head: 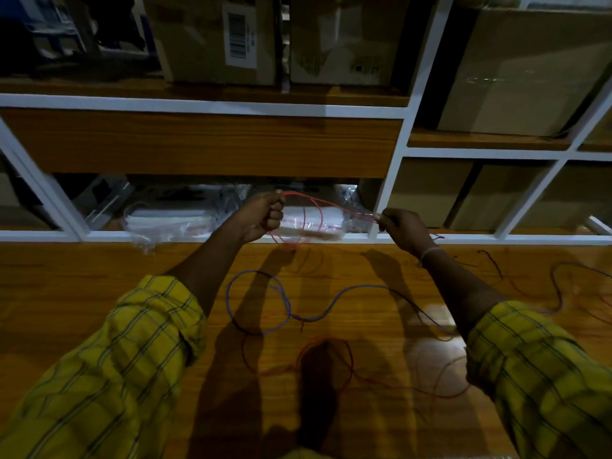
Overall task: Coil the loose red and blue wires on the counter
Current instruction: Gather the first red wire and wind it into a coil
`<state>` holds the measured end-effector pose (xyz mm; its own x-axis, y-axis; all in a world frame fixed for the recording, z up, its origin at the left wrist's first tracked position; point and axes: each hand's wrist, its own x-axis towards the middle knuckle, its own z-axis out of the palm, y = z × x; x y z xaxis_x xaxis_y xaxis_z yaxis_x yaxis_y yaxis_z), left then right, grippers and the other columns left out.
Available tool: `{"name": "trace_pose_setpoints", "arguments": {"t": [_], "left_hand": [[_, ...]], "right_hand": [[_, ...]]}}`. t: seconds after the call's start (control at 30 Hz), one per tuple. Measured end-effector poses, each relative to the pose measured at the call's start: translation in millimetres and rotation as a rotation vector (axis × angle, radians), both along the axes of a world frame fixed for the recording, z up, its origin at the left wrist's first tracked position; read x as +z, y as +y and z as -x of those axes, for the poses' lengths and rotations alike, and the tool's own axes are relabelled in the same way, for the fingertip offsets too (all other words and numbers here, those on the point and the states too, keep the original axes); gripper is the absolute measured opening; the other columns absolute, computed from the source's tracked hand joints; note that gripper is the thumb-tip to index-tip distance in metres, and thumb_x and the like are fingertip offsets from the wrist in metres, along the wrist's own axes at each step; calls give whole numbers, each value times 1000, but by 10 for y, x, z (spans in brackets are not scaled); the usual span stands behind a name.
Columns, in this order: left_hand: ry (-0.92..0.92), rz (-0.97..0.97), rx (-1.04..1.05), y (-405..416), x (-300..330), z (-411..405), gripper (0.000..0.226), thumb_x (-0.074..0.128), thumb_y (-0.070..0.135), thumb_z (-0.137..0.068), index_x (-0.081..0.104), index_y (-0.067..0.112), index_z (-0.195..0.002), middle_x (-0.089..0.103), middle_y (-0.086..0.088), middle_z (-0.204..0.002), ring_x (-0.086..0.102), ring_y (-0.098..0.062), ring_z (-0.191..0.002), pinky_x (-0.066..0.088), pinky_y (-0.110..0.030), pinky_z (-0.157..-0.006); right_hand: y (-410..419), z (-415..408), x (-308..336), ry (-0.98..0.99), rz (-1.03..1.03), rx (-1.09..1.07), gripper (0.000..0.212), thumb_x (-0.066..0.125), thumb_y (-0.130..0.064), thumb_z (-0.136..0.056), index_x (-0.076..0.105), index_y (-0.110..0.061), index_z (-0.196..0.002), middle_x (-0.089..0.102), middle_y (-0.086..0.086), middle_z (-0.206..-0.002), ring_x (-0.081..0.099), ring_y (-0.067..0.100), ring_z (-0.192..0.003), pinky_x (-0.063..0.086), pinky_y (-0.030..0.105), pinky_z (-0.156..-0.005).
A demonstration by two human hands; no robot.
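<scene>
Above the counter, both hands, left and right, seemingly pinch a red wire.

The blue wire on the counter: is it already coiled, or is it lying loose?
Loose. The blue wire makes one open loop on the counter and then trails away to the right; neither hand touches it.

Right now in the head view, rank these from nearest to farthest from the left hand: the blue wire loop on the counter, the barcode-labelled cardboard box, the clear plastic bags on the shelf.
From the left hand:
1. Clear plastic bags, right beside it on the low shelf.
2. Blue wire loop, below it on the counter.
3. Barcode-labelled cardboard box, far above on the top shelf.
</scene>
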<state>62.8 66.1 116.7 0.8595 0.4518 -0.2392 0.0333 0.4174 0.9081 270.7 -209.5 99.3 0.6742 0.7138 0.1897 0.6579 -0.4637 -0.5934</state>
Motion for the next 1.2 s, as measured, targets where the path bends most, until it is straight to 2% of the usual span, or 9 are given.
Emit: {"name": "trace_pose_setpoints", "arguments": {"t": [0.13, 0.23, 0.33, 0.53, 0.63, 0.8, 0.9, 1.0, 1.2], "left_hand": [[-150, 348, 254, 229, -55, 35, 37, 28, 12, -109, 37, 18, -73, 29, 7, -40, 23, -5, -27, 14, -17, -29], [-148, 352, 356, 286, -78, 54, 39, 28, 14, -109, 34, 19, -71, 27, 7, -40, 20, -6, -27, 13, -18, -28], [-126, 312, 415, 237, -103, -54, 39, 26, 16, -110, 34, 20, -72, 30, 7, -42, 21, -7, -30, 16, -18, -31], [-60, -10, 369, -141, 21, -306, 32, 31, 22, -111, 52, 15, -89, 63, -2, -64, 59, -14, -47, 50, -22, -47], [-53, -248, 190, -297, 42, -369, 37, 24, 31, -114, 48, 5, -121, 74, -16, -89, 75, -24, -69, 60, -34, -65], [14, -465, -54, -531, 43, -324, 37, 28, 32, -114, 41, 3, -133, 78, -14, -88, 78, -27, -76, 60, -30, -62], [54, -504, -151, -649, 29, -298, 29, 31, 32, -113, 43, 8, -123, 75, -21, -85, 71, -32, -64, 52, -25, -53], [66, -598, -168, -667, -25, -329, 22, 34, 26, -112, 46, 13, -99, 54, -6, -61, 42, -19, -50, 29, -28, -47], [208, -725, -311, -552, 28, -295, 30, 42, 28, -108, 64, 13, -93, 37, 8, -60, 27, -9, -50, 17, -26, -49]], "right_hand": [[-132, -88, -54, -44, 0, -50, 39, 50, -41, -107, 65, -14, -83, 58, -4, -68, 54, 12, -65, 39, 30, -61], [-185, -102, -92, -107, 51, -20, 37, 51, -37, -106, 65, -14, -81, 57, -3, -68, 53, 13, -64, 38, 30, -60], [-62, 0, -86, -303, 281, 127, 28, 52, -30, -106, 67, -15, -88, 64, 3, -81, 61, 21, -74, 40, 30, -68], [379, 397, 87, -282, 513, 453, 25, 51, -16, -105, 72, -8, -115, 63, 14, -115, 61, 28, -105, 48, 37, -89], [467, 543, 192, -248, 413, 522, 24, 52, -13, -105, 76, -9, -107, 64, 6, -103, 59, 18, -90, 40, 29, -78], [518, 550, 305, -276, 140, 365, 29, 53, -22, -106, 74, -13, -88, 68, 2, -77, 52, 8, -54, 39, 28, -60], [528, 497, 303, -253, 47, 253, 41, 55, -37, -105, 70, -16, -73, 67, 2, -65, 57, 16, -53, 41, 31, -55], [483, 453, 302, -190, -1, 201, 49, 56, -48, -102, 68, -16, -67, 67, 6, -62, 62, 22, -57, 44, 30, -56], [203, 298, 352, 67, -70, 229, 38, 58, -41, -103, 69, -9, -85, 65, 13, -77, 52, 12, -61, 40, 17, -56]]}}
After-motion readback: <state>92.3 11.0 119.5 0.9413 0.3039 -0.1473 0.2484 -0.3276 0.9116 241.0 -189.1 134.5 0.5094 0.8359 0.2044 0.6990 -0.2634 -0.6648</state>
